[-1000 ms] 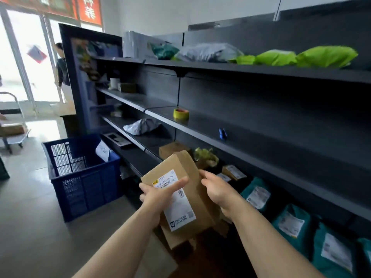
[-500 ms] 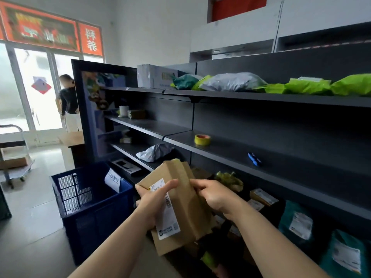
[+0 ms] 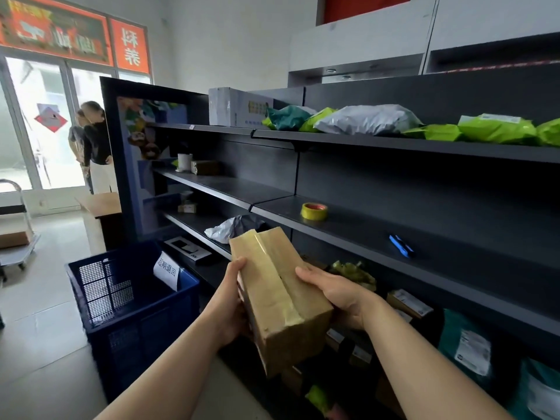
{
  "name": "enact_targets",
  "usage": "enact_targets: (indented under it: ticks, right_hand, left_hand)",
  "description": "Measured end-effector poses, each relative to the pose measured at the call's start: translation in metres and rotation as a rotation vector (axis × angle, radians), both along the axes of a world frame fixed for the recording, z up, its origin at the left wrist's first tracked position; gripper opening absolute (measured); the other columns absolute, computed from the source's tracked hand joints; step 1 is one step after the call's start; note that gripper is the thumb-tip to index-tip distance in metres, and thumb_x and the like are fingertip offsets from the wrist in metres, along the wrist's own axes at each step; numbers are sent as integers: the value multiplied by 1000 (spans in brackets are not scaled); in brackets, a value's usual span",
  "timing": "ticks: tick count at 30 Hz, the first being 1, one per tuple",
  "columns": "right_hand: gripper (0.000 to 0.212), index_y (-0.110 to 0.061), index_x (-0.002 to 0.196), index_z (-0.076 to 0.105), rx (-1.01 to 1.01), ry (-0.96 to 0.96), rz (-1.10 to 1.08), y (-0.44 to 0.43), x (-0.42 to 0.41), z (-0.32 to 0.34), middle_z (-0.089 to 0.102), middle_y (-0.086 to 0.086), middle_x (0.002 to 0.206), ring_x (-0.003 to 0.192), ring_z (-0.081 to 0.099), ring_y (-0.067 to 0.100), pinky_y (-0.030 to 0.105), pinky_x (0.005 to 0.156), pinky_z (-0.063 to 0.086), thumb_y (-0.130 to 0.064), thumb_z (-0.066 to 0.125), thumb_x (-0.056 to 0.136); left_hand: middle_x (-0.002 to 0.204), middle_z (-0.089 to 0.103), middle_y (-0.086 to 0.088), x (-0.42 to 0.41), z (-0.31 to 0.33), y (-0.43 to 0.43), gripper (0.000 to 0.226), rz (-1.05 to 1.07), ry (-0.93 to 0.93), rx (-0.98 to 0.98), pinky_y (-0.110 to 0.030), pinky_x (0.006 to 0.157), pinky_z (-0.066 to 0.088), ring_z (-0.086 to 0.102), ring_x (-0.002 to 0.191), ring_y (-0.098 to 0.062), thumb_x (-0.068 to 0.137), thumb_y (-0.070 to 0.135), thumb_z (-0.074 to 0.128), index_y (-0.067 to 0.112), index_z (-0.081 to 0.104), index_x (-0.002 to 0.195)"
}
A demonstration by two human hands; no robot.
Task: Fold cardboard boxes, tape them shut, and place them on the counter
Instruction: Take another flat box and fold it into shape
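As we stand at the long black metal shelving (image 3: 394, 234), the brown cardboard box (image 3: 272, 292) sits in mid-air before it, folded and with tape along its seam. Our left hand (image 3: 230, 301) curls round its left side, our right hand (image 3: 336, 292) grips the right. We judge only placing remains. The yellow tape roll (image 3: 314, 211) lies on the shelf.

Showed a tan box (image 3: 281, 301), navy crate (image 3: 136, 322) with mesh-patterned walls, black shelves (image 3: 394, 234), yellow roll (image 3: 314, 211) with red core, blue cutter (image 3: 400, 245), lime bag (image 3: 497, 130), teal bag (image 3: 286, 118), grey bag (image 3: 368, 119).
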State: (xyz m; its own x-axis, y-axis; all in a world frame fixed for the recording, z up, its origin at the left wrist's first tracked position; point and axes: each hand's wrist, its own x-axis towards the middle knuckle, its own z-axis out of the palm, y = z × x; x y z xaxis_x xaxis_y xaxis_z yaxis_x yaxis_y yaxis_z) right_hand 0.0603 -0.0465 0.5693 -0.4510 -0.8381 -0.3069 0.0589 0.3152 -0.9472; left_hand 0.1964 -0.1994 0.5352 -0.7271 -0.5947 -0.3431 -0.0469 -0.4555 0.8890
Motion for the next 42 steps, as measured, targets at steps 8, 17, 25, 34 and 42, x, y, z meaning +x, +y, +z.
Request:
enact_targets:
  ticks: [8, 17, 25, 34, 42]
  right_hand:
    - [65, -44, 150, 21, 45, 262, -68, -20, -50, 0, 53, -1, 136, 116, 57, 21, 42, 102, 48, -52, 51, 94]
    - [51, -37, 149, 30, -20, 184, -143, -19, -114, -8, 59, 1, 126, 112, 58, 23, 40, 98, 48, -46, 41, 100]
    - [47, -41, 147, 33, -4, 161, -247, -51, -143, -16, 61, 1, 124, 113, 59, 24, 45, 103, 45, -45, 40, 101]
    - [41, -43, 134, 50, -24, 144, -383, -111, -165, 17, 59, -1, 129, 117, 56, 24, 46, 108, 39, -52, 47, 95]
    - [47, -28, 118, 64, -110, 181, -518, -135, -166, 46, 68, 10, 114, 107, 63, 29, 44, 95, 48, -38, 67, 73]
  left_hand:
    - [101, 70, -12, -57, 28, 4, 59, -90, -142, -298, -39, 71, 56, 67, 89, -29, 78, 62, 66, 11, 63, 108]
    - [78, 64, -9, -105, 26, -17, 33, -130, 12, -203, -32, 63, 51, 61, 71, -25, 91, 40, 47, 12, 61, 98]
    - [86, 70, -16, -146, 12, -55, 80, -187, 59, -187, -35, 62, 56, 69, 72, -29, 86, 79, 25, 18, 63, 122]
    - [127, 53, -12, -199, 26, -132, 68, -298, 94, -261, -40, 65, 58, 59, 103, -27, 94, 35, 61, 40, 21, 149]
    - [137, 36, -12, -250, 45, -195, 76, -429, 123, -107, -57, 72, 58, 52, 107, -36, 83, 24, 74, 45, 27, 139]
